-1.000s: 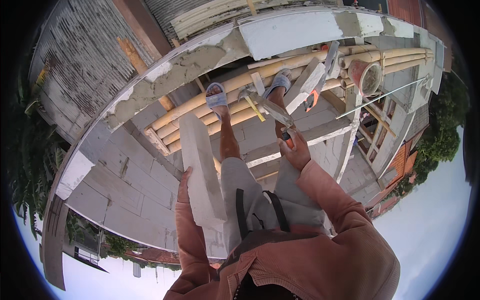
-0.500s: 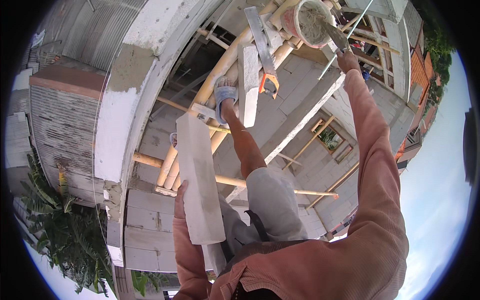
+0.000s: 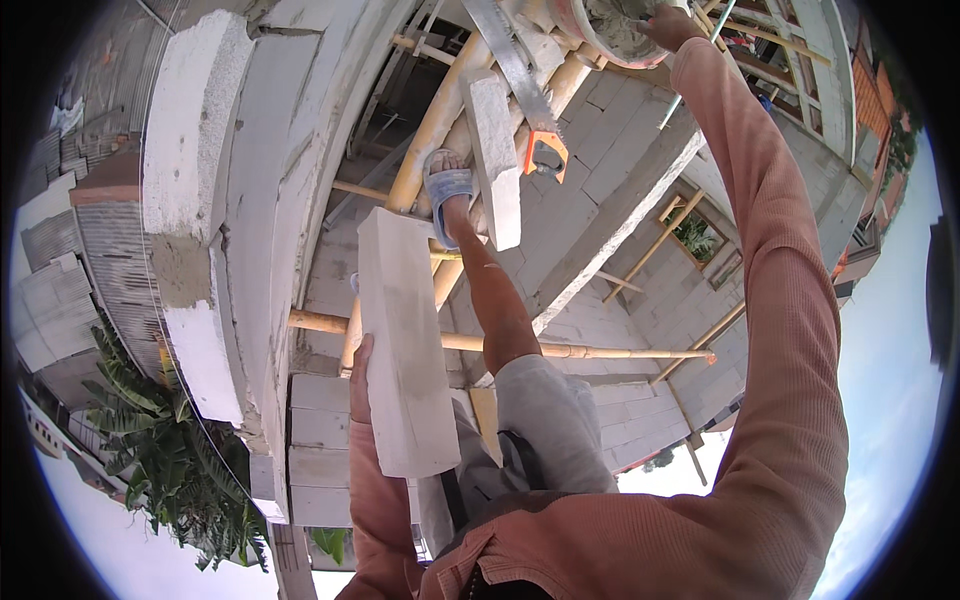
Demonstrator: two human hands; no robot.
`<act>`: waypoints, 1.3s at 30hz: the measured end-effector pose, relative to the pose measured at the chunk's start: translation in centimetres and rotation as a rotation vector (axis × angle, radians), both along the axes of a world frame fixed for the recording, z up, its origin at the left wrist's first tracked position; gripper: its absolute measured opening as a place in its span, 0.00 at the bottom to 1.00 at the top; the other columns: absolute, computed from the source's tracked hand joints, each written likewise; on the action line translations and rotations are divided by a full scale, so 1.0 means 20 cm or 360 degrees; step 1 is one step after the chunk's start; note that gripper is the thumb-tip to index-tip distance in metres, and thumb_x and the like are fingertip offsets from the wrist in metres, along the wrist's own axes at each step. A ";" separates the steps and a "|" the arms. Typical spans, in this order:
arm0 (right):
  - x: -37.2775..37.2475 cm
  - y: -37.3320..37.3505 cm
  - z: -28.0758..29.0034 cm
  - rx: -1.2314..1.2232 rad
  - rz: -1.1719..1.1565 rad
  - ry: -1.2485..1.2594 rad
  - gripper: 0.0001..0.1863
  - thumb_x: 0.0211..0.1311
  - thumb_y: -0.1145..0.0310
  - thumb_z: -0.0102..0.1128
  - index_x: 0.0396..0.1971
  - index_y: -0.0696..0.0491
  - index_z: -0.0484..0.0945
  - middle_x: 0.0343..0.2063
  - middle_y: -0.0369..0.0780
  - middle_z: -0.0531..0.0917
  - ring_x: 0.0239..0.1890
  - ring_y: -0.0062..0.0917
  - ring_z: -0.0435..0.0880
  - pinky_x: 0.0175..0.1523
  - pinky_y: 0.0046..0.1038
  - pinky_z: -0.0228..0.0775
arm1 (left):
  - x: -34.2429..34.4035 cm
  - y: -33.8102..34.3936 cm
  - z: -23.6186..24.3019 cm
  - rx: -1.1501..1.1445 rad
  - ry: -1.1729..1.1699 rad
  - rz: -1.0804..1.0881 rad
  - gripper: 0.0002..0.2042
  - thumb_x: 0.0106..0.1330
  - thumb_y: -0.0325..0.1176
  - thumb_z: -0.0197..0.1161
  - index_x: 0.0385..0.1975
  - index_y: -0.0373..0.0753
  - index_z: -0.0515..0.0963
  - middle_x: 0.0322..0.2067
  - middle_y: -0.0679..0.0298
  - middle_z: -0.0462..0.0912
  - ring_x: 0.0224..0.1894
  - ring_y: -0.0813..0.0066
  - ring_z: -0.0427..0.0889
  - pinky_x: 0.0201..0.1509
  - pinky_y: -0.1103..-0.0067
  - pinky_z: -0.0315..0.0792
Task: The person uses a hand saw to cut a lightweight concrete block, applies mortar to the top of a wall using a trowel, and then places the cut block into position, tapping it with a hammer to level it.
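Note:
A long pale lightweight concrete block (image 3: pixel 405 350) stands slanted in front of my body. My left hand (image 3: pixel 361 378) grips its left side; only part of the fingers shows, and the rest is behind the block. At the upper right my right arm is stretched out, and my right hand (image 3: pixel 672 27) is closed on a trowel at the bucket (image 3: pixel 583 38). Grey wet mortar (image 3: pixel 612 22) fills the bucket, and the trowel's blade is hardly visible there. The picture's top edge cuts off part of the bucket.
A handsaw (image 3: pixel 546 155) with an orange and black handle and another pale block (image 3: pixel 492 160) lie on bamboo poles (image 3: pixel 440 120). My sandalled foot (image 3: pixel 450 195) stands beside them. A block wall (image 3: pixel 265 150) rises at left; a concrete beam (image 3: pixel 625 225) crosses below.
My right hand has brought the trowel down into the bucket, so its blade no longer shows plainly. The view has shifted, with more of the left wall showing. My left hand still holds the block.

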State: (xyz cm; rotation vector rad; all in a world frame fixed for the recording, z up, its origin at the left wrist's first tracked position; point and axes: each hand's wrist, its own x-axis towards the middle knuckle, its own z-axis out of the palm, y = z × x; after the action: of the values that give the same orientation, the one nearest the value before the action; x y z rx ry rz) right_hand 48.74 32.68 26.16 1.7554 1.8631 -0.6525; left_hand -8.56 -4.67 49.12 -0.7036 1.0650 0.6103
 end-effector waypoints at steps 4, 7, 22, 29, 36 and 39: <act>0.06 0.03 0.23 -0.0371 -0.0472 0.0090 0.26 0.62 0.48 0.63 0.54 0.49 0.80 0.41 0.44 0.77 0.41 0.33 0.74 0.44 0.38 0.64 | 0.12 0.10 -0.05 0.0053 0.0043 -0.0005 0.28 0.75 0.52 0.44 0.63 0.35 0.68 0.55 0.55 0.75 0.52 0.69 0.79 0.53 0.73 0.77; 0.12 -0.10 0.33 -0.0256 -0.1018 0.0422 0.20 0.61 0.48 0.67 0.40 0.50 0.85 0.15 0.29 0.64 0.11 0.11 0.56 0.16 0.20 0.42 | 0.19 0.17 -0.09 0.0128 0.0136 -0.0044 0.25 0.77 0.49 0.41 0.54 0.34 0.74 0.43 0.56 0.80 0.38 0.73 0.82 0.37 0.76 0.80; -0.24 -0.97 0.66 -0.0118 -0.2171 0.1748 0.20 0.72 0.55 0.58 0.53 0.54 0.76 0.27 0.31 0.77 0.14 0.11 0.67 0.18 0.15 0.56 | 0.15 0.21 -0.30 0.0129 0.0068 0.0123 0.26 0.76 0.53 0.45 0.62 0.39 0.72 0.47 0.53 0.82 0.44 0.61 0.85 0.43 0.70 0.83; -0.37 -1.27 0.87 -0.0348 -0.2154 0.1943 0.23 0.70 0.58 0.60 0.57 0.56 0.74 0.34 0.34 0.80 0.21 0.12 0.73 0.24 0.16 0.64 | 0.02 0.08 -0.15 0.0330 0.0098 -0.0301 0.30 0.72 0.52 0.54 0.67 0.40 0.66 0.55 0.54 0.78 0.54 0.64 0.82 0.55 0.69 0.79; -0.68 -1.39 1.13 -0.0758 -0.1904 0.1878 0.26 0.66 0.59 0.66 0.58 0.59 0.74 0.40 0.38 0.82 0.30 0.17 0.78 0.38 0.20 0.71 | -0.06 0.05 -0.10 0.0988 0.0414 -0.1136 0.56 0.53 0.51 0.75 0.76 0.35 0.48 0.69 0.49 0.62 0.71 0.57 0.62 0.72 0.67 0.60; -0.89 -1.37 1.21 -0.1054 -0.1831 0.1949 0.25 0.64 0.60 0.66 0.56 0.60 0.76 0.39 0.37 0.82 0.31 0.16 0.77 0.38 0.20 0.69 | -0.22 -0.15 -0.13 0.1066 0.0634 -0.1345 0.60 0.51 0.55 0.75 0.78 0.38 0.42 0.69 0.44 0.60 0.71 0.52 0.62 0.72 0.65 0.59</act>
State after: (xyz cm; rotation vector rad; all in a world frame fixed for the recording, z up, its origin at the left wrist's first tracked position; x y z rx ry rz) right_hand 30.99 5.34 50.26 1.8796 0.5692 -2.8153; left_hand -13.02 -7.62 46.49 0.4741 1.2931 0.3210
